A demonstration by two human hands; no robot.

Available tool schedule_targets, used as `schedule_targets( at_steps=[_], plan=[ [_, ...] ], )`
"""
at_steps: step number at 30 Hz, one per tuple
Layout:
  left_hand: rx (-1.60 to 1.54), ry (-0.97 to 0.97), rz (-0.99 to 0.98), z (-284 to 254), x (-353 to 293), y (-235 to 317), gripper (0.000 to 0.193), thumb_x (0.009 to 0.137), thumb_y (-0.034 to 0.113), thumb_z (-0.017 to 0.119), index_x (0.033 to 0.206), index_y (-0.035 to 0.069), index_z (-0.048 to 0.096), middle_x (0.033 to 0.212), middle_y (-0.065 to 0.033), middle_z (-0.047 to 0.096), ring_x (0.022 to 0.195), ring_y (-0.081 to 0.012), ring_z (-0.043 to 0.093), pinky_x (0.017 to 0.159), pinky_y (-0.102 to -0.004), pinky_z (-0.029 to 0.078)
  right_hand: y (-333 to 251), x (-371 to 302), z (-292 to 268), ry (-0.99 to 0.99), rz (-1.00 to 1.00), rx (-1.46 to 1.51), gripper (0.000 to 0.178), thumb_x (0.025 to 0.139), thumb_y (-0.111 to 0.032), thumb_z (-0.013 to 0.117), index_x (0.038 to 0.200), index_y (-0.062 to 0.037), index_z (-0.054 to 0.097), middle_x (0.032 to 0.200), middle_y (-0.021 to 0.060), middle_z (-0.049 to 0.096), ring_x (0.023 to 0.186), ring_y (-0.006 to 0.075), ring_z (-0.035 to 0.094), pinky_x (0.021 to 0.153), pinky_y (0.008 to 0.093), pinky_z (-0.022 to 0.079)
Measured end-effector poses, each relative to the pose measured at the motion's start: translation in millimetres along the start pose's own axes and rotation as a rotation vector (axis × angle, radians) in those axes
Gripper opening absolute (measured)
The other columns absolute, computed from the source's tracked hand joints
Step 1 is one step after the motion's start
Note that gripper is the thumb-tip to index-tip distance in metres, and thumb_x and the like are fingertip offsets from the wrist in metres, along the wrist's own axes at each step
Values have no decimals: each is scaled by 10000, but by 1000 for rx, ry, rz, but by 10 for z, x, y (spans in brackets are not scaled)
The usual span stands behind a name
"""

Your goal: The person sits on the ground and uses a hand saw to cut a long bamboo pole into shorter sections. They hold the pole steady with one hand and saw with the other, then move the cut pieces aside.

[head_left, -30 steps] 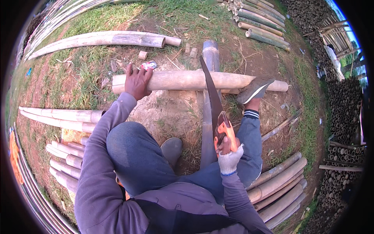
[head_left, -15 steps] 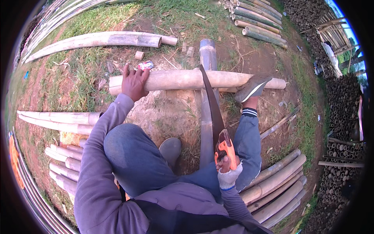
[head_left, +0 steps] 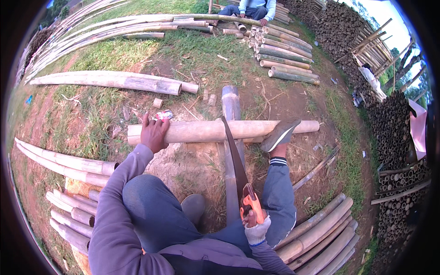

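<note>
A thick pale bamboo pole [head_left: 197, 132] lies crosswise over a grey bamboo support [head_left: 231, 103] on the ground. My left hand [head_left: 154, 133], bare, grips the pole near its left end, its fingers over the far side. In my right hand [head_left: 257, 227], which wears a pale glove with bare fingertips, is the orange handle of a handsaw [head_left: 236, 162]. The saw's dark blade slants away from me, and its tip end rests against the pole above the support. My right shoe [head_left: 280, 134] presses on the pole's right part.
Bamboo poles [head_left: 110, 80] lie beyond the work, with more cut poles at left [head_left: 68, 160] and lower right [head_left: 321, 229]. A stack of bamboo [head_left: 286, 59] sits at far right of centre. Another person [head_left: 256, 9] sits at the back. Small offcuts [head_left: 158, 102] litter the ground.
The view has tilted up, so the scene sits lower and a seated person shows at the back. Both hands keep their holds; the blade still lies against the pole.
</note>
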State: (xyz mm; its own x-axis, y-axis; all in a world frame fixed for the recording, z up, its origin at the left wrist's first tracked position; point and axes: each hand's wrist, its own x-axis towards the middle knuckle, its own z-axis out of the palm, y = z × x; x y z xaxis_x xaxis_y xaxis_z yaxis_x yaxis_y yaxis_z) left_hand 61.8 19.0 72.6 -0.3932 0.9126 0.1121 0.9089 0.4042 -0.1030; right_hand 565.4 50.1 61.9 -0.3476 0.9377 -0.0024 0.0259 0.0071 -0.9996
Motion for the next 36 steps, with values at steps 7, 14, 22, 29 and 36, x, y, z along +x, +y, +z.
schedule_targets(
  at_steps=[7, 14, 22, 29, 36],
  plan=[
    [-22, 68, 51, 75, 137, 110, 863, 632, 347, 894, 1394, 132, 551, 1125, -148, 692, 1071, -365, 696, 1312, -622, 167, -65, 1622, 893, 25, 28, 23, 332, 1038, -294, 764, 1045, 30, 691, 820, 74, 727, 699, 129, 678, 604, 302, 539],
    [-63, 77, 90, 109, 287, 269, 816, 642, 339, 887, 1364, 130, 568, 1125, -153, 698, 1076, -363, 699, 1312, -613, 171, -107, 605, 222, 91, 20, -54, 277, 1045, -248, 752, 996, 6, 655, 708, 44, 673, 611, 105, 661, 542, 272, 519],
    [-42, 45, 44, 29, 162, 187, 864, 629, 346, 923, 1383, 124, 564, 1153, -140, 693, 1094, -359, 694, 1310, -628, 159, 105, 1024, 423, 60, -15, -29, 301, 1051, -284, 741, 967, -25, 613, 673, 27, 642, 558, 102, 629, 508, 273, 497],
    [2, -12, 7, 22, 143, 21, 943, 617, 377, 949, 1437, 152, 542, 1195, -137, 696, 1172, -351, 688, 1322, -596, 168, -64, 1325, 742, 31, 3, -14, 293, 1044, -291, 754, 962, -33, 643, 656, 17, 636, 519, 102, 606, 476, 279, 480],
    [-10, -13, 38, -18, 203, 224, 896, 637, 372, 930, 1408, 155, 528, 1183, -114, 693, 1135, -339, 686, 1309, -597, 174, -136, -54, -83, 63, -89, -199, 334, 1093, -312, 669, 982, -19, 553, 640, 37, 591, 513, 118, 600, 480, 284, 494]
  ],
)
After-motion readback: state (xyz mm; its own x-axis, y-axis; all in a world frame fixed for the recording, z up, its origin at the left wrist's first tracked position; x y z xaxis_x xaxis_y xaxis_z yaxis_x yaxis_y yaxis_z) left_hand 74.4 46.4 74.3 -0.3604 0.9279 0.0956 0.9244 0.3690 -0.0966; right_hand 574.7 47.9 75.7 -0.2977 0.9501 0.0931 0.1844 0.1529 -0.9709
